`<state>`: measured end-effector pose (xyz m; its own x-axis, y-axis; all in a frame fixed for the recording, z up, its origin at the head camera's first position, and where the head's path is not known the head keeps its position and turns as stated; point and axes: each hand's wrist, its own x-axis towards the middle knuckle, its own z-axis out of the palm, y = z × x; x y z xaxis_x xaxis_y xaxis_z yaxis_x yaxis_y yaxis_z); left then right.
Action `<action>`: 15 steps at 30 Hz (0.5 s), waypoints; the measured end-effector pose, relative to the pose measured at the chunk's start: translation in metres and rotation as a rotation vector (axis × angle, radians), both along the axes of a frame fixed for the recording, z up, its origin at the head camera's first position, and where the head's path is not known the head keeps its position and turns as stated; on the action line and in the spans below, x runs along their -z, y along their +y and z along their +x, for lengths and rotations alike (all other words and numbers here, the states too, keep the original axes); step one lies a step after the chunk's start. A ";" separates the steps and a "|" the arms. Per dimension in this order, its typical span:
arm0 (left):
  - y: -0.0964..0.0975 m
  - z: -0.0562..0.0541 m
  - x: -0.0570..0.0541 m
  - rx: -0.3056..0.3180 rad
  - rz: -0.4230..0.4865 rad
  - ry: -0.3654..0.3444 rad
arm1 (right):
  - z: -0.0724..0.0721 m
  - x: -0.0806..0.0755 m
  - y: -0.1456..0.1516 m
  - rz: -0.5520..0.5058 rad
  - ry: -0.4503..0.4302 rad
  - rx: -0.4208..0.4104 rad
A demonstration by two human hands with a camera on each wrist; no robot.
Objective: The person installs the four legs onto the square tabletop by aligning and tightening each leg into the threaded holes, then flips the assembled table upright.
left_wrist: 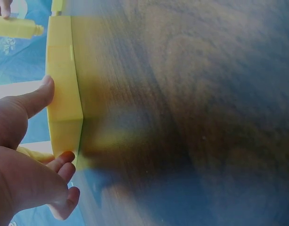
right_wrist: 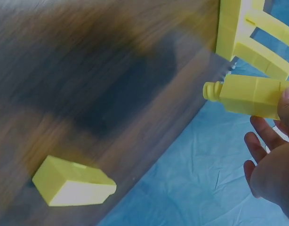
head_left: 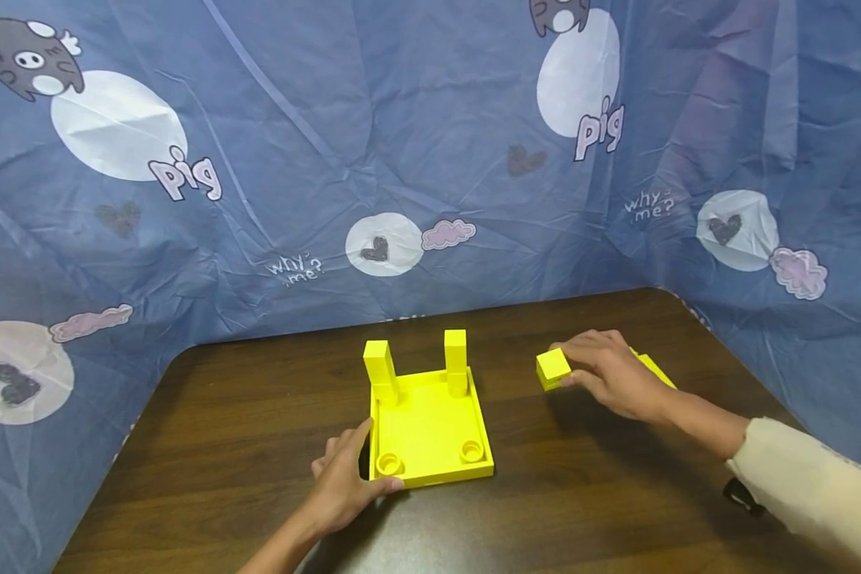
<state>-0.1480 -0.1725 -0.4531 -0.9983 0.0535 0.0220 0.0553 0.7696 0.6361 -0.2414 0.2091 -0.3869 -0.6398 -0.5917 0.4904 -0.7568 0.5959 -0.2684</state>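
Note:
A shallow yellow square tray sits on the table with two square posts, left and right, standing at its far corners. Round sockets, left and right, show at its near corners. My left hand grips the near left corner, thumb on the front wall and fingers along the left side. Right of the tray, my right hand holds a third yellow square post above the table. A ridged round stub on that post points down toward the tabletop.
Another yellow post lies on the table, partly behind my right hand in the head view. The brown wooden table has rounded far corners. A blue patterned cloth hangs behind it and along its sides.

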 end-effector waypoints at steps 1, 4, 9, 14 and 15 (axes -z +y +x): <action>0.000 0.000 0.000 0.000 0.000 0.000 | 0.001 0.000 -0.001 -0.024 -0.029 0.003; 0.000 0.000 0.000 -0.001 0.002 -0.002 | 0.002 0.000 -0.004 -0.072 -0.091 0.012; 0.000 0.000 0.001 0.001 0.009 -0.005 | 0.001 0.001 -0.007 -0.119 -0.155 0.026; 0.000 -0.001 0.002 -0.003 0.009 -0.005 | 0.001 -0.002 -0.012 -0.171 -0.254 0.036; 0.000 -0.001 0.002 -0.004 0.008 -0.006 | 0.002 -0.003 -0.013 -0.181 -0.281 0.040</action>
